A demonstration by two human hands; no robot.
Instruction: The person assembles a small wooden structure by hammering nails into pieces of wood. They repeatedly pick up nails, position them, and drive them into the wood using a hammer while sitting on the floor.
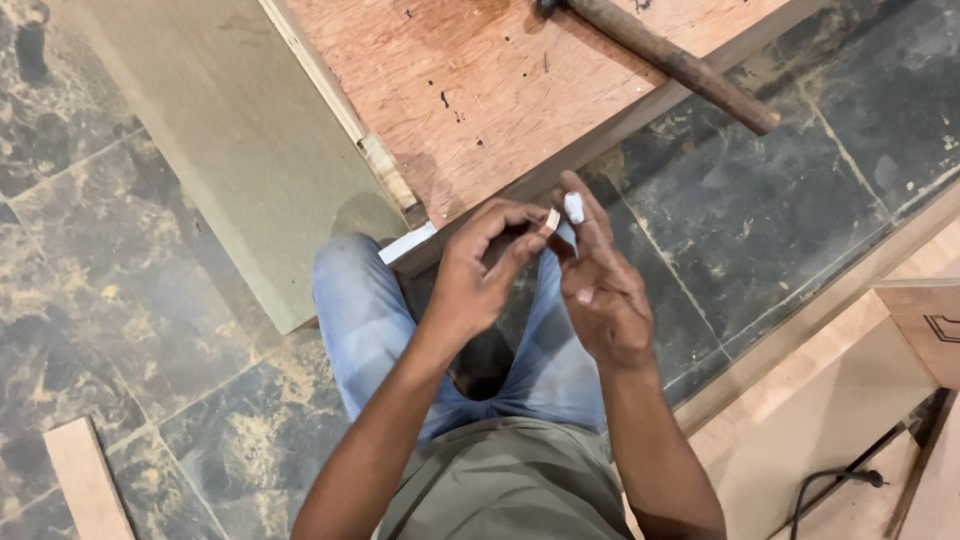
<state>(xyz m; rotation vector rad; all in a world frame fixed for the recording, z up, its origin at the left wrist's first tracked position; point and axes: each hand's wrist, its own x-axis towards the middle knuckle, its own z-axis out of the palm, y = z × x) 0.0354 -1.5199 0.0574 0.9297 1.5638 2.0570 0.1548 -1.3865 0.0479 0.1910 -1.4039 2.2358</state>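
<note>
My two hands meet in front of my knees, over blue jeans. My left hand (478, 270) pinches a small pale object (552, 219) between thumb and forefinger. My right hand (600, 290) is raised beside it, fingers loosely curled, with a small white piece (574, 207) at the tip of its forefinger; whether this is tape or a held bit I cannot tell. The fingertips of both hands almost touch. Just beyond them lies the corner of a reddish plywood board (500, 90) with a light wooden edge strip (385, 170).
A hammer with a dark wooden handle (690, 70) lies across the board's far right. A grey-green panel (230, 130) slopes at the left. Dark marbled floor tiles surround me. A wood offcut (85, 480) lies lower left; pale boards and a black cable (840, 480) sit at the right.
</note>
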